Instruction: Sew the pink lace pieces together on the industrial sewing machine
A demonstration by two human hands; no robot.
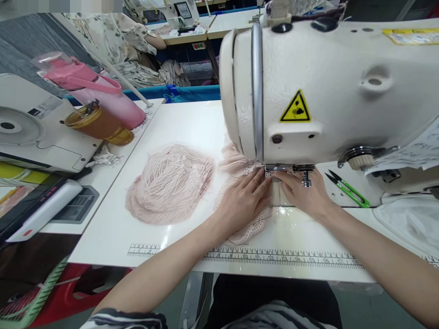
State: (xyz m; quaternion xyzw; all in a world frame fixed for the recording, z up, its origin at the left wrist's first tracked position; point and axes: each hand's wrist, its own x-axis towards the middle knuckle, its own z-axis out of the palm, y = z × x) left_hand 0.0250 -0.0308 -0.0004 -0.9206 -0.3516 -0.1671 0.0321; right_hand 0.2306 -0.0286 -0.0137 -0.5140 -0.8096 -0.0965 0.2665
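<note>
A large cream sewing machine [291,91] stands over the white table [192,123]. Pale pink lace fabric [247,230] lies under and beside its needle area. My left hand [243,196] rests flat on this fabric, fingers extended toward the presser foot. On the other side of the needle area, my right hand [303,189] reaches in behind the small screw, its fingertips partly hidden by the machine. To the left lies a rounded pile of pink lace pieces [173,185], apart from both hands.
Green-handled snips [350,189] lie right of my right hand. White cloth [408,219] is at the far right. A pink bottle [106,96] and an amber cup [99,123] stand at the left. A printed ruler [291,258] runs along the front edge. Another person's arm [156,41] shows behind.
</note>
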